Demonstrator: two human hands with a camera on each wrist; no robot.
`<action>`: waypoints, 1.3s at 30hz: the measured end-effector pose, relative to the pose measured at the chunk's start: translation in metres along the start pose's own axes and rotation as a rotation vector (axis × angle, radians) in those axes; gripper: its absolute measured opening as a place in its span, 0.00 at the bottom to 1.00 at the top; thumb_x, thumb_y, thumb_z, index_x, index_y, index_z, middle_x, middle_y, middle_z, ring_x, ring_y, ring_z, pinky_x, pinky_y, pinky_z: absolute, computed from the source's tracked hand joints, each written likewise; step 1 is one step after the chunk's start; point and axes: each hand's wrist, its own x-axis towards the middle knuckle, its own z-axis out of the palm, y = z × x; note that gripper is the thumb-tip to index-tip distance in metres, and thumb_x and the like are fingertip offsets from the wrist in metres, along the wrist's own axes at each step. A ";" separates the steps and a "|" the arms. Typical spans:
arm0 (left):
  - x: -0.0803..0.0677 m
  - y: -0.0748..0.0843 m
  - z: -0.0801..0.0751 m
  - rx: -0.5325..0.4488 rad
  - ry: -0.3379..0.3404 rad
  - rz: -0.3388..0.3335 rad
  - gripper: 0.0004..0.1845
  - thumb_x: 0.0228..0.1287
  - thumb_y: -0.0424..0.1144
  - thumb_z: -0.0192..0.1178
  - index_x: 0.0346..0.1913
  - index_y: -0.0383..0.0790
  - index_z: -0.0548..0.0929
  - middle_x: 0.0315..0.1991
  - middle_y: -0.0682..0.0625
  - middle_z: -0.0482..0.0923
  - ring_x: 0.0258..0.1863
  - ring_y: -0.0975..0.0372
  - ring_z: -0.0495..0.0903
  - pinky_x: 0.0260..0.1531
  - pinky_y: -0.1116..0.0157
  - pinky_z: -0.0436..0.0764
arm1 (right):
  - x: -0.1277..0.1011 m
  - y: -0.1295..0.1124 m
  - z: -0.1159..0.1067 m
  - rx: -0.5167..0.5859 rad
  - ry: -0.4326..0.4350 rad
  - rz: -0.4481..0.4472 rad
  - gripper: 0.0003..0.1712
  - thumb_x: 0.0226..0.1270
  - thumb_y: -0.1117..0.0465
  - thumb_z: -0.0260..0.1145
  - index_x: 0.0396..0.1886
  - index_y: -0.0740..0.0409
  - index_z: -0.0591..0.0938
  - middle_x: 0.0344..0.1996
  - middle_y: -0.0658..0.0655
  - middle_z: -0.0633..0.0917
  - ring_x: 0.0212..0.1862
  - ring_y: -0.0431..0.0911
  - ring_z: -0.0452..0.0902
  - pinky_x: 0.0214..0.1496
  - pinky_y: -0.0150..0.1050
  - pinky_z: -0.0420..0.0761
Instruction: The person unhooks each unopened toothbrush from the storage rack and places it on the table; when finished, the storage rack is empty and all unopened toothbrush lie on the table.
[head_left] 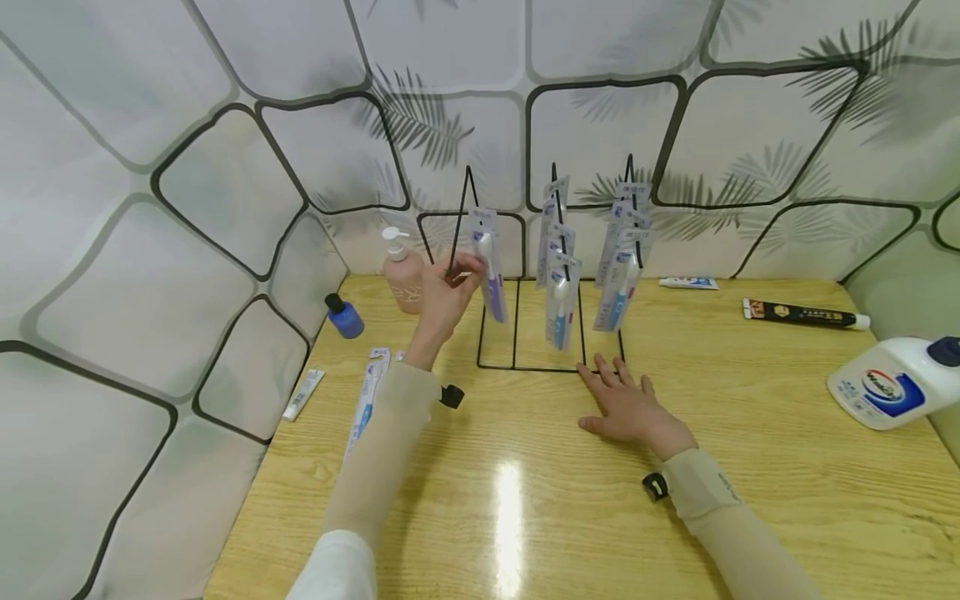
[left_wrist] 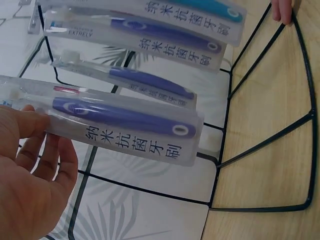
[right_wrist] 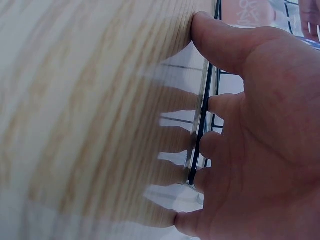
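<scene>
A packaged toothbrush with a purple handle (head_left: pixel 492 283) hangs upright at the left prong of a black wire rack (head_left: pixel 532 369). The thumb and fingers of my left hand (head_left: pixel 442 304) pinch its package near the upper end; the left wrist view shows the printed clear pack (left_wrist: pixel 125 122) held at its edge. My right hand (head_left: pixel 628 412) lies with fingers spread, fingertips at the front rail of the rack's base. More packaged toothbrushes hang from the middle prong, the front one with a blue handle (head_left: pixel 560 312), and from the right prong (head_left: pixel 618 292).
A pink pump bottle (head_left: pixel 405 282) and a blue bottle (head_left: pixel 347 318) stand at the left, near a small tube (head_left: pixel 303 395). Another packaged toothbrush (head_left: pixel 367 392) lies partly under my left forearm. At the right are a small tube (head_left: pixel 688 283), a black tube (head_left: pixel 802 313) and a white jug (head_left: pixel 877 379).
</scene>
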 end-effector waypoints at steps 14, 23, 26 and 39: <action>-0.050 -0.008 -0.021 0.104 -0.149 -0.113 0.05 0.65 0.24 0.63 0.42 0.28 0.85 0.39 0.38 0.84 0.37 0.66 0.82 0.37 0.72 0.82 | 0.003 0.010 0.007 0.035 0.005 -0.018 0.54 0.71 0.38 0.63 0.84 0.48 0.46 0.83 0.64 0.41 0.81 0.70 0.30 0.71 0.81 0.38; -0.086 -0.018 -0.047 0.227 -0.146 -0.220 0.06 0.65 0.23 0.64 0.42 0.32 0.86 0.40 0.39 0.85 0.37 0.66 0.81 0.37 0.73 0.81 | 0.000 0.004 0.002 0.024 0.006 -0.018 0.53 0.71 0.39 0.64 0.84 0.52 0.49 0.82 0.67 0.44 0.81 0.72 0.33 0.70 0.82 0.40; -0.097 -0.020 -0.056 0.266 -0.161 -0.257 0.07 0.65 0.24 0.64 0.43 0.33 0.86 0.41 0.38 0.85 0.38 0.64 0.81 0.37 0.72 0.81 | 0.000 0.004 0.001 0.023 0.003 -0.020 0.53 0.71 0.39 0.64 0.84 0.52 0.48 0.82 0.67 0.44 0.81 0.72 0.33 0.70 0.82 0.40; -0.127 -0.031 -0.089 0.476 -0.182 -0.393 0.08 0.60 0.22 0.64 0.41 0.32 0.85 0.35 0.41 0.83 0.33 0.61 0.78 0.33 0.71 0.77 | 0.000 0.006 0.003 0.039 -0.002 -0.029 0.54 0.71 0.38 0.63 0.84 0.51 0.48 0.83 0.67 0.42 0.81 0.72 0.32 0.70 0.82 0.39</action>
